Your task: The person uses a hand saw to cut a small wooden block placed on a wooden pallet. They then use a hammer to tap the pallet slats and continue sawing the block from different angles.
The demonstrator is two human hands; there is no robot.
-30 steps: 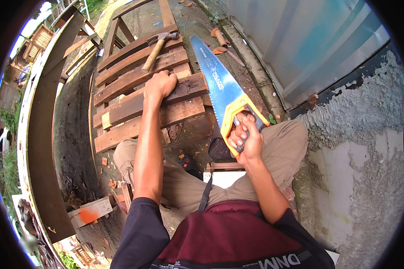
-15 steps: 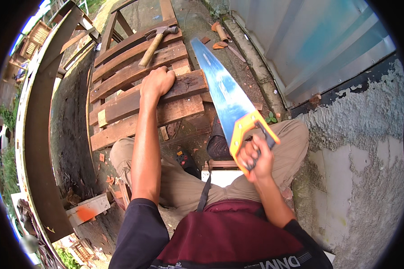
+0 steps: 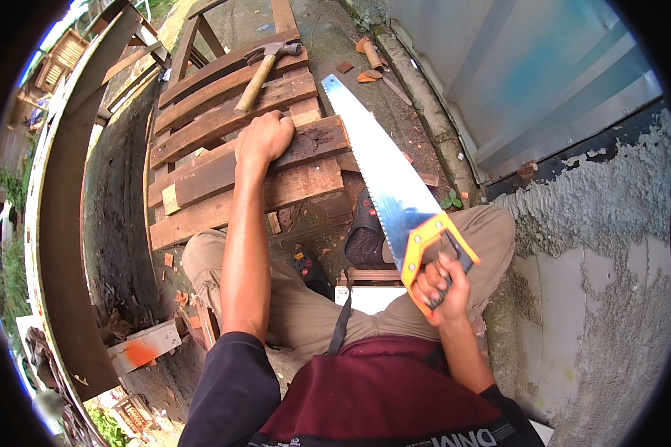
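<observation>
In my right hand is the handle of a handsaw with a yellow, orange and black grip. Its toothed edge faces left, close to the right end of a dark wooden board; whether the teeth touch the wood I cannot tell. My left hand is closed over that board's far edge and presses on it, the fingertips hidden. Under the board lies a slatted wooden bench top. Just beyond my left hand, a claw hammer with a wooden handle rests on the slats.
A corrugated metal sheet and a rough concrete wall stand close on the right. To the left is a large dark wooden panel. Wood offcuts and a terracotta-coloured tube lie on the ground. My shoes are below the bench edge.
My right hand has drawn the saw back toward me and to the right, its blade sliding down along the board's end. The left hand stays on the board.
</observation>
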